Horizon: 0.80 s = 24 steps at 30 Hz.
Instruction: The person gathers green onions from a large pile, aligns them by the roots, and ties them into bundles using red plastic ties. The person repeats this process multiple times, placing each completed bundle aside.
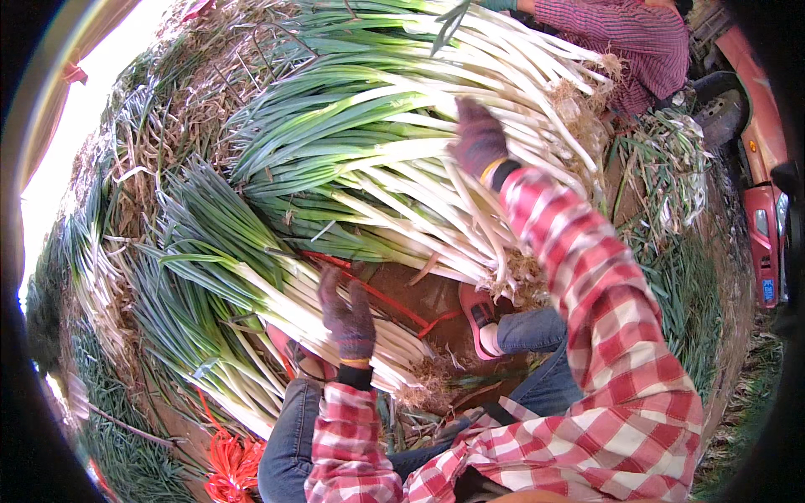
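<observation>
My left hand [348,317], in a dark knitted glove, rests over the white stalks of a small bunch of long green onions [295,308] with its thumb and fingers apart. This bunch lies between my feet, its roots [424,383] towards me. My right hand [479,139], gloved alike, is reached out over the white stalks of a large heap of long green onions [402,163]. Its fingers are partly hidden, so whether they grip any stalk is unclear. Red plastic strapping [402,302] lies on the ground between the heap and the small bunch.
Another bunch of green onions [233,371] lies at my left, near a tangle of red plastic twine [233,465]. Dry leaf litter [157,132] covers the ground beyond. Another person's checked sleeve [610,31] is at the far right, near a red vehicle [762,239].
</observation>
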Each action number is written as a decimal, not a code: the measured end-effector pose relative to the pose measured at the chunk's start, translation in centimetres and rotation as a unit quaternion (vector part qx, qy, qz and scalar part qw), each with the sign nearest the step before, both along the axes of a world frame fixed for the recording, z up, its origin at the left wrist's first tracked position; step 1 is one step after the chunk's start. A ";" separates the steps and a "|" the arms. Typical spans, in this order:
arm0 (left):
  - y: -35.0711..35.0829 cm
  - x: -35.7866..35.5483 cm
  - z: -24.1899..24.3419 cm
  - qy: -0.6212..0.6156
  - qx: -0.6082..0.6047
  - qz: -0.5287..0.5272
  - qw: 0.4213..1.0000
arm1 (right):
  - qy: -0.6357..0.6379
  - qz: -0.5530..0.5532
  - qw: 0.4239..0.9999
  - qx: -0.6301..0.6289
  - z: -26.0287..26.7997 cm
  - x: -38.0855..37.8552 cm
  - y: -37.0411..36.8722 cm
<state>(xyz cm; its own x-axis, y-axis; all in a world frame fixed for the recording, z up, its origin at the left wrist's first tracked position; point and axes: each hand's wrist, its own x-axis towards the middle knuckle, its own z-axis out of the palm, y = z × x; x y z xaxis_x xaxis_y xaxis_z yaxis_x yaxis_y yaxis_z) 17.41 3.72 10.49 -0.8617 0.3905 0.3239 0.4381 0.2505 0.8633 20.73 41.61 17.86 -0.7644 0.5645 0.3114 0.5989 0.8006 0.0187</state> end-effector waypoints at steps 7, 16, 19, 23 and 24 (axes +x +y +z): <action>1.3 5.9 -0.1 -0.148 -0.009 -0.044 0.988 | -0.159 -0.068 0.974 -0.149 1.0 -0.3 11.8; 2.0 7.3 0.8 -0.191 -0.031 -0.074 0.978 | -0.255 -0.080 0.946 -0.182 1.3 -4.1 14.2; 1.9 7.4 1.3 -0.183 -0.029 -0.074 0.980 | -0.189 -0.057 0.964 -0.176 1.7 -3.4 13.0; 2.0 7.3 2.1 -0.170 -0.020 -0.070 0.983 | -0.246 0.024 0.960 -0.134 3.4 -1.9 9.3; 2.1 7.3 2.3 -0.163 -0.018 -0.075 0.984 | -0.235 0.068 0.960 -0.134 3.9 -1.4 8.2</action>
